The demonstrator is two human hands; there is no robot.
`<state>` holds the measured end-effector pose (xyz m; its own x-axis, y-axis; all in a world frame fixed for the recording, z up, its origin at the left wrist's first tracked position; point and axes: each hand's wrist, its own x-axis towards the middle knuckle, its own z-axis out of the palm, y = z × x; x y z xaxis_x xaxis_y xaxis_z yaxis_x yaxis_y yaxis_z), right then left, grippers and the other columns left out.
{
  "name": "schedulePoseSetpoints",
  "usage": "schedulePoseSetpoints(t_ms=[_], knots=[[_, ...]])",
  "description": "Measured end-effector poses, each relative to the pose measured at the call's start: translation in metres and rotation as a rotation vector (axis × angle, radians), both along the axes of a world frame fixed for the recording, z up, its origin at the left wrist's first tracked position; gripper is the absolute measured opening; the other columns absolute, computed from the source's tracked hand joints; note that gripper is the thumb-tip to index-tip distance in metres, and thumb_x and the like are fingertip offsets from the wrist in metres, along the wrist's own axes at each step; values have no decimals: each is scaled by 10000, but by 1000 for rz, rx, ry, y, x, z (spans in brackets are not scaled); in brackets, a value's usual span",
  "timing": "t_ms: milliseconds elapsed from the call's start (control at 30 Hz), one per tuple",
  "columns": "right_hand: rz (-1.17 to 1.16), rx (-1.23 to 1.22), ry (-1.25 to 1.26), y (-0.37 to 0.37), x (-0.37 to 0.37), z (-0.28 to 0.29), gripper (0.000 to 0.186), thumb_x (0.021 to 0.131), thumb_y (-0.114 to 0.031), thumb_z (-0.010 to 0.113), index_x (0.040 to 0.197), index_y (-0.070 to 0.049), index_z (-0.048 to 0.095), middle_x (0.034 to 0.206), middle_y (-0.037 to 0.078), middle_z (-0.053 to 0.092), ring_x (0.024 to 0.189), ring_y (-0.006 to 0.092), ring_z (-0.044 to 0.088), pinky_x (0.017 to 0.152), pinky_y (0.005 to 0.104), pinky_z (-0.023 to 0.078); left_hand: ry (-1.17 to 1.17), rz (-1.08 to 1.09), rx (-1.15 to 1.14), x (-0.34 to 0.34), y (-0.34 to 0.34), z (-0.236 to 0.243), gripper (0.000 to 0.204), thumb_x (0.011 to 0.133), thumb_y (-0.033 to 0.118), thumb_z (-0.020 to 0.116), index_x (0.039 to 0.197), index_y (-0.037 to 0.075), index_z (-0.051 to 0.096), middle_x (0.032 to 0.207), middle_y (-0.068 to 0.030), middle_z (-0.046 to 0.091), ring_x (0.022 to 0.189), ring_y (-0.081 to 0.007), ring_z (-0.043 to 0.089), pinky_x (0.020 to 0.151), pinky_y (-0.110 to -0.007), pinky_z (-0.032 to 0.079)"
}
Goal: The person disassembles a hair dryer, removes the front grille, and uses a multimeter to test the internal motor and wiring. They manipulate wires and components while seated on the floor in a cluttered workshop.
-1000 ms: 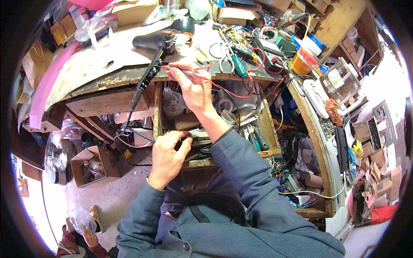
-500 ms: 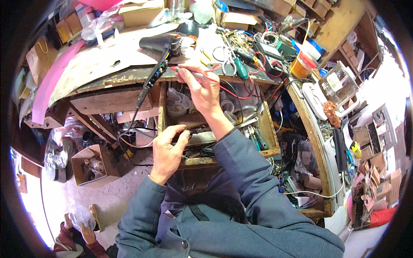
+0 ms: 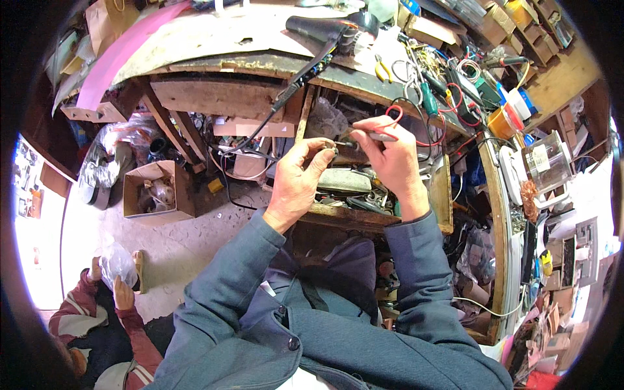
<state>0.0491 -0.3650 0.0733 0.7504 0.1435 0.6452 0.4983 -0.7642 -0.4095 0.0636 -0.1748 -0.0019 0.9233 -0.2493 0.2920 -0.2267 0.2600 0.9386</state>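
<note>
My left hand (image 3: pixel 296 179) pinches a small object (image 3: pixel 331 147) between thumb and forefinger, too small to make out. Close on its right, my right hand (image 3: pixel 395 162) is closed on a test probe (image 3: pixel 380 136) with a red lead (image 3: pixel 398 112). A thin dark tip (image 3: pixel 346 143) lies between the two hands. Both hands are over an open wooden drawer (image 3: pixel 351 216) of tools and parts. Beyond them on the bench lies a black hair dryer (image 3: pixel 315 26); its narrow handle (image 3: pixel 305 76), with parts exposed, juts past the bench edge, and its cord hangs down.
Yellow pliers (image 3: pixel 383 69), a green-handled screwdriver (image 3: pixel 429 99) and tangled wires lie on the bench. An orange-filled tub (image 3: pixel 504 122) stands at the right. A cardboard box (image 3: pixel 159 201) is on the floor at left. Near it, another person's hands (image 3: pixel 122 292) hold a clear plastic bag (image 3: pixel 118 263).
My right hand has drawn the probe back from the hair dryer's handle to beside my left hand. The view has shifted, so the bench appears farther right and higher.
</note>
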Motion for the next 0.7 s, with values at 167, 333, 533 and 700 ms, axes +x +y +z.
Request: schedulePoseSetpoints(t_ms=[167,333,533,700], knots=[[39,-139,-22,-3,7,-4,127,870,-122,785,942,-32,733,944,111,727,839,294,714,745,372,576,11,-1,-41,-2,-4,0,323,994,175,711,1248,-16,652,1118,-37,702,1031,-102,631,926,-262,507],[18,-141,9,1,5,-1,121,863,-118,788,935,-35,736,931,108,724,829,292,714,732,364,573,0,-23,53,-1,-2,-1,287,983,151,719,1213,-13,667,1067,-31,710,959,-104,645,867,-259,524],[-19,102,33,7,20,-5,79,883,-78,770,937,-25,745,890,107,727,790,241,719,722,334,566,-14,46,108,0,0,0,277,970,167,736,1180,-4,681,1045,-46,719,947,-110,650,861,-272,529],[270,847,62,13,57,-8,149,976,14,672,1113,68,689,1003,128,746,887,177,732,838,296,614,-30,68,163,-3,-4,3,254,965,159,736,1149,-11,694,998,-55,729,907,-118,658,828,-277,532]])
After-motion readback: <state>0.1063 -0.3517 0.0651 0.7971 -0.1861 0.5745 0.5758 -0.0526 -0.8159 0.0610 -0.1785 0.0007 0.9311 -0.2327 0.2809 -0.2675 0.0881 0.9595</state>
